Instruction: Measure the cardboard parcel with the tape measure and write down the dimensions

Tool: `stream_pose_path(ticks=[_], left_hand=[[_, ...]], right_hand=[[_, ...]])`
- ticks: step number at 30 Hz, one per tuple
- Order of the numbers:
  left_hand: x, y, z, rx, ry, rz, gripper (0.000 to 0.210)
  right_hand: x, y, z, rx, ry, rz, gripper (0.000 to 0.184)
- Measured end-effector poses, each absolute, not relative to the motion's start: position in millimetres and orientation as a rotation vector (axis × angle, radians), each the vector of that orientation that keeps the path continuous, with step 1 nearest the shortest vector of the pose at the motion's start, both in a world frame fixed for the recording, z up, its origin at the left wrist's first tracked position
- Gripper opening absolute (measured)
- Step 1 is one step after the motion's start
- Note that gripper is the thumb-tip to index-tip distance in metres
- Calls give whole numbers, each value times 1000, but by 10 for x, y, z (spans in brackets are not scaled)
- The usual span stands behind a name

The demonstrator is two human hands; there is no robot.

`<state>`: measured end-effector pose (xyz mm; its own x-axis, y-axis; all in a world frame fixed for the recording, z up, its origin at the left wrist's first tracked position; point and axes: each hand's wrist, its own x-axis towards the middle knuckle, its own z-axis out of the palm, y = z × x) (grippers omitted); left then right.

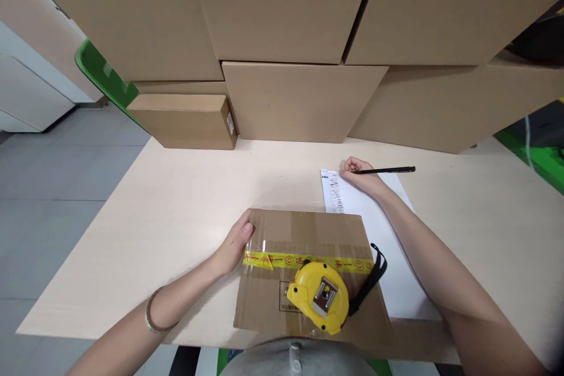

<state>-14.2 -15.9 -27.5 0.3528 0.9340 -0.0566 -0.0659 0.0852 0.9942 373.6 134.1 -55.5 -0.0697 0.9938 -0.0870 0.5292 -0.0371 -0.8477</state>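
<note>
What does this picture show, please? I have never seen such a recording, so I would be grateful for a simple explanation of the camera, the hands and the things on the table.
There is no machine here: a person works with two bare hands. The single picture comes from a camera worn on the head, looking forward and down. The left hand grips a cardboard box near its far left corner. On this box lies a yellow tape measure with a black strap. The right hand holds a black pen at a white sheet, which the box partly hides. Behind, more cardboard boxes stand along the far side of the pale table.
</note>
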Motion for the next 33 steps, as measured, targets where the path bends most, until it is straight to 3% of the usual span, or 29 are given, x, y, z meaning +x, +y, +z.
stream_pose_path(ticks=[2,7,13,19,27,29,32,33], left_hand=[[-141,-159,-278,1246,923,934,65],[-142,-166,-260,1243,943,925,63],[-117,-207,-180,1229,1016,993,66],[-119,-227,-180,1266,966,1013,70],[-120,-184,-91,1490,910,1087,36],[-111,-177,-75,1496,896,1089,35],[-110,-175,-98,1490,901,1096,36],[-113,-176,-115,1489,903,1091,37]], right_hand=[[3722,1318,-493,-1615,-1661,1006,32],[3786,1138,-224,-1700,-1805,1003,57],[3877,616,-64,-2048,-2039,901,64],[3793,283,-27,-2217,-2151,771,63],[3523,31,338,-2342,-2079,293,42],[3380,-196,529,-2242,-2044,200,38],[3113,-560,738,-1724,-2106,329,33],[3018,-660,761,-1537,-2156,364,40]])
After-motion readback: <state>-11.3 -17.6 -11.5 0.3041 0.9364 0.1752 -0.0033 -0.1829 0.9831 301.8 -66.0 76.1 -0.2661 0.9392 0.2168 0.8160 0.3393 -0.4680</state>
